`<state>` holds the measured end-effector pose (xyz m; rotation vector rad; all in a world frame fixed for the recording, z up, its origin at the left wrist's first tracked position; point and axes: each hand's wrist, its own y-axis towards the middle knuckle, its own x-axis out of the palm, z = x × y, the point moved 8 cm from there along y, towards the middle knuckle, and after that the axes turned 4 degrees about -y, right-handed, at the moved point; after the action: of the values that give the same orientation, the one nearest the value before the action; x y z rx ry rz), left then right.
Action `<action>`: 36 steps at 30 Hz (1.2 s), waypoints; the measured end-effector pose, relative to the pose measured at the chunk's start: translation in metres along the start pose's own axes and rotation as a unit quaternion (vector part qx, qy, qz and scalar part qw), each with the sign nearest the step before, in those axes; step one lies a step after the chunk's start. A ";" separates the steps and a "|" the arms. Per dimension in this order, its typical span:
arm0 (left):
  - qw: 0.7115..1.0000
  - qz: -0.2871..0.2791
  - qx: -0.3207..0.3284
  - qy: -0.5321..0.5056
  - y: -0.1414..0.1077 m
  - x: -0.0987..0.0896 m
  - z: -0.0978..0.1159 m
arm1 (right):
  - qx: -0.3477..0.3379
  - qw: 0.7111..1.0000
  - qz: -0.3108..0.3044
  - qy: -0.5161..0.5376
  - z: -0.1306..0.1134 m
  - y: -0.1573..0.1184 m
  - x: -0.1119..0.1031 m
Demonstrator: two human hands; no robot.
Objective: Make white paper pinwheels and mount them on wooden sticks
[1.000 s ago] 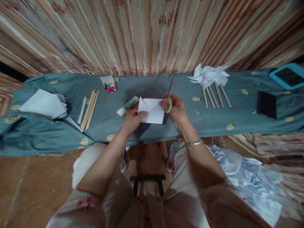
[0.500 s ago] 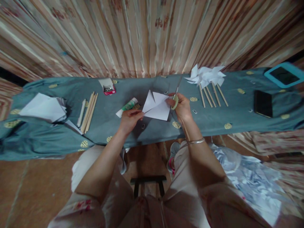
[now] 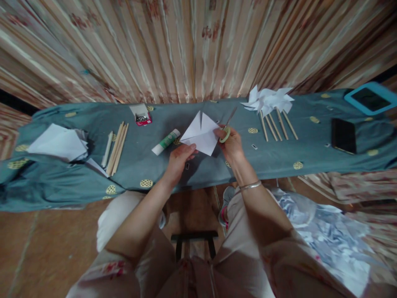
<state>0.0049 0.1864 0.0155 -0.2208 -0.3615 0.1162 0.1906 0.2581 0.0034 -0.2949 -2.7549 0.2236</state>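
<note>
A floral, pleated curtain (image 3: 182, 54) hangs behind a long tabletop (image 3: 273, 159), which is covered with blue-green cloth bearing yellow patches. The left hand (image 3: 179, 160) has its fingers closed at the lower left edge of a white square sheet (image 3: 205, 140), thumb on the upper face. The right hand (image 3: 232, 145) pinches the right corner of the same sheet and also retains the scissors (image 3: 227, 131) by their pale green handle; the blades point up and to the right, clear of the paper. The sheet is held at the middle of the tabletop, one corner pointing away from the person. Slits run inward from its far and left corners — the far slit gapes slightly.

Just left of the sheet lies a green-and-white glue stick (image 3: 166, 142). Beyond it stands an open red box (image 3: 143, 120) with small metallic pieces inside. Further left are wooden sticks (image 3: 118, 149), a white rod (image 3: 107, 149) and stacked paper (image 3: 57, 142).

On the right side: white pinwheels (image 3: 269, 100) on sticks, then a dark flat object (image 3: 343, 135) and a blue-framed tablet (image 3: 370, 99).
</note>
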 end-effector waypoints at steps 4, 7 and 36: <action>0.996 -0.005 -0.022 -0.084 -0.002 0.009 -0.006 | 0.003 0.998 -0.043 -0.047 0.007 -0.006 0.013; 0.991 0.013 -0.026 -0.127 -0.002 0.009 -0.005 | 0.004 0.994 -0.073 -0.076 0.008 -0.011 0.020; 0.979 0.135 -0.005 -0.153 0.010 -0.031 0.022 | 0.135 0.866 -0.418 -0.239 0.023 -0.099 0.049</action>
<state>-0.0325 0.1960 0.0228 -0.2614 -0.6371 0.4197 0.1206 0.1710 0.0179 1.1549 -2.9465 0.4783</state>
